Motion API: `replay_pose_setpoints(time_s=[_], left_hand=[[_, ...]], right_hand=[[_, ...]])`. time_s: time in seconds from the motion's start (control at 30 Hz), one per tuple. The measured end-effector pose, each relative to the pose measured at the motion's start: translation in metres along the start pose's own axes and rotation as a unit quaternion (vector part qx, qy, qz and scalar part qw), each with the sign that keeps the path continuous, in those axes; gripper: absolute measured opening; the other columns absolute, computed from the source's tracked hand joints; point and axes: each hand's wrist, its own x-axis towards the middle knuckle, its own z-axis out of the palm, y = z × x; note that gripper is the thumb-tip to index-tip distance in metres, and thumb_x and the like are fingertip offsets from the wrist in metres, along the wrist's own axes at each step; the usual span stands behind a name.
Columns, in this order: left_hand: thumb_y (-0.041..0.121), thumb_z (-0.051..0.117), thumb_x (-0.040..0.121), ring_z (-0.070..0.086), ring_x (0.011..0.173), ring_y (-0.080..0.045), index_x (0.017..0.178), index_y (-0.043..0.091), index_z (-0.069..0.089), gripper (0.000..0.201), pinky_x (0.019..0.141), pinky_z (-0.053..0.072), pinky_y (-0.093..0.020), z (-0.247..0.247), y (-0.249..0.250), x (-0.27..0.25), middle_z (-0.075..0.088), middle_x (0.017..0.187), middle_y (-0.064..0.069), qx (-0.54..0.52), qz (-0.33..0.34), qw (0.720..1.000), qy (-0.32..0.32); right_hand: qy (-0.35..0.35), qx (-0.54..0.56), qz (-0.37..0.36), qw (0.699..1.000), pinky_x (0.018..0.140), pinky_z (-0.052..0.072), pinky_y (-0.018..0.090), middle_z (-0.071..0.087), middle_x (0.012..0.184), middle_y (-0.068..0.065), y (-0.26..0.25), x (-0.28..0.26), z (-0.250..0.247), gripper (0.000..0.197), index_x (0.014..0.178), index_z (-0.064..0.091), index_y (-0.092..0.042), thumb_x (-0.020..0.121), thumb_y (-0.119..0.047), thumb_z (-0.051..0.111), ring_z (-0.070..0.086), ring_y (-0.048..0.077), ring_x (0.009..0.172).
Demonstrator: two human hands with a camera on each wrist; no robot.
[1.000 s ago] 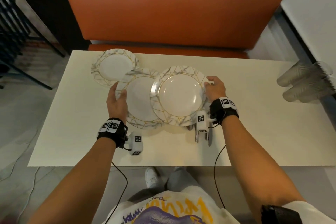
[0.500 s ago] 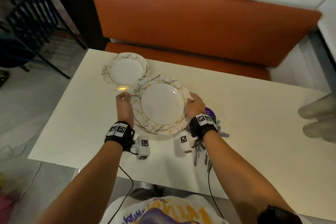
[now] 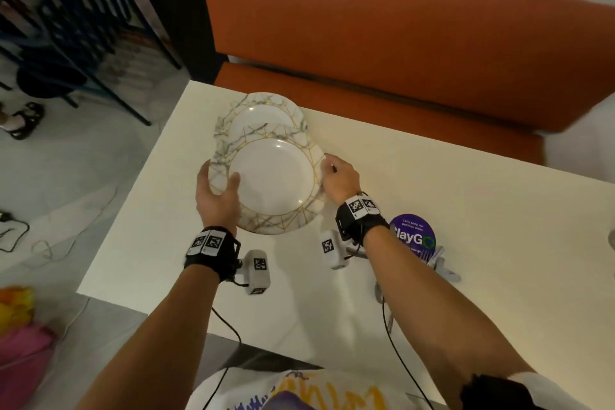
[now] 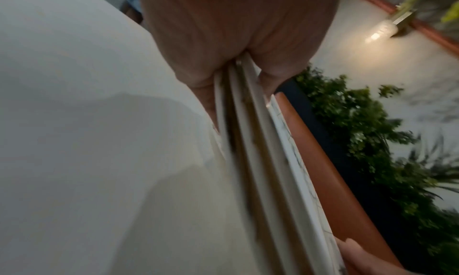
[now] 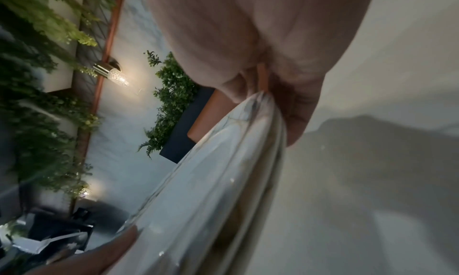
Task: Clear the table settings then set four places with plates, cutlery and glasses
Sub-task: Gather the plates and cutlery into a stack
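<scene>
I have the stack of plates [image 3: 273, 176] held between both hands, just left of centre in the head view. My left hand [image 3: 218, 200] clamps the stack's left rim, thumb lying over the top face and fingers beneath. My right hand [image 3: 339, 176] pinches the right rim in the same way. The left wrist view shows several rim edges sandwiched in that grip, so I judge it to be three plates or so; the blur forbids a firm count.

What matters for the next move is the single plate [image 3: 259, 110], which lies flat on the surface [image 3: 432, 210] above the stack in the frame, toward the orange bench [image 3: 366, 27]. The stack's far edge overlaps its near edge; I cannot tell whether they touch. It lies straight ahead of both hands, perhaps a shade nearer the left. I judge that the stack must go forward and come down centred on it.

A purple sticker [image 3: 412, 233] and some cutlery [image 3: 436, 260] lie by my right forearm, apart from the stack.
</scene>
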Motion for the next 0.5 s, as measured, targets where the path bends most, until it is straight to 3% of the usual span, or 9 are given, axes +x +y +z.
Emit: replay_pose_setpoints(time_s=[0.07, 0.1, 0.17, 0.27, 0.4, 0.5], left_hand=[[0.029, 0.073, 0.092, 0.054, 0.134, -0.018, 0.153, 0.028, 0.046, 0.067, 0.101, 0.052, -0.027, -0.014, 0.004, 0.022, 0.055, 0.148, 0.003, -0.007, 0.007, 1.000, 0.008], [0.029, 0.072, 0.092, 0.054, 0.135, -0.017, 0.153, 0.026, 0.046, 0.067, 0.101, 0.052, -0.027, -0.021, 0.005, 0.034, 0.055, 0.148, 0.003, -0.003, 0.013, 1.000, 0.010], [0.030, 0.073, 0.091, 0.054, 0.135, -0.017, 0.153, 0.024, 0.047, 0.068, 0.110, 0.050, -0.038, -0.034, 0.007, 0.057, 0.057, 0.147, 0.003, 0.008, 0.024, 1.000, 0.006], [0.033, 0.073, 0.089, 0.059, 0.130, -0.016, 0.149, 0.026, 0.050, 0.065, 0.110, 0.051, -0.045, -0.050, 0.008, 0.086, 0.061, 0.142, 0.003, 0.023, 0.037, 0.999, -0.011], [0.035, 0.073, 0.089, 0.063, 0.126, -0.014, 0.147, 0.031, 0.052, 0.062, 0.105, 0.055, -0.045, -0.065, 0.005, 0.107, 0.065, 0.138, 0.005, 0.028, 0.045, 0.998, -0.031], [0.029, 0.072, 0.092, 0.061, 0.127, -0.012, 0.150, 0.035, 0.049, 0.062, 0.104, 0.055, -0.038, -0.070, 0.004, 0.113, 0.062, 0.141, 0.006, 0.018, 0.044, 0.998, -0.032]], right_hand=[[-0.015, -0.029, 0.006, 0.999, 0.098, 0.046, 0.033, 0.067, 0.128, 0.011, -0.015, 0.016, 0.011, 0.039, 0.133, 0.062, -0.018, 0.107, -0.034, 0.038, 0.061, 0.031, 0.118], [-0.010, -0.038, 0.015, 0.999, 0.096, 0.044, 0.031, 0.065, 0.132, 0.011, -0.022, 0.026, 0.016, 0.037, 0.132, 0.062, -0.016, 0.107, -0.033, 0.040, 0.059, 0.031, 0.122], [0.006, -0.049, 0.044, 0.998, 0.094, 0.044, 0.029, 0.061, 0.138, 0.010, -0.033, 0.046, 0.028, 0.034, 0.131, 0.060, -0.014, 0.105, -0.030, 0.045, 0.057, 0.032, 0.126], [0.002, -0.056, 0.094, 0.994, 0.103, 0.044, 0.034, 0.054, 0.146, 0.011, -0.046, 0.069, 0.043, 0.042, 0.141, 0.051, -0.011, 0.105, -0.032, 0.046, 0.053, 0.033, 0.131], [0.013, -0.053, 0.146, 0.988, 0.099, 0.047, 0.037, 0.050, 0.148, 0.016, -0.061, 0.090, 0.057, 0.051, 0.147, 0.041, -0.007, 0.102, -0.029, 0.051, 0.054, 0.036, 0.130], [0.025, -0.034, 0.165, 0.985, 0.088, 0.048, 0.034, 0.053, 0.145, 0.017, -0.064, 0.099, 0.066, 0.057, 0.147, 0.040, -0.006, 0.098, -0.027, 0.059, 0.057, 0.035, 0.125]])
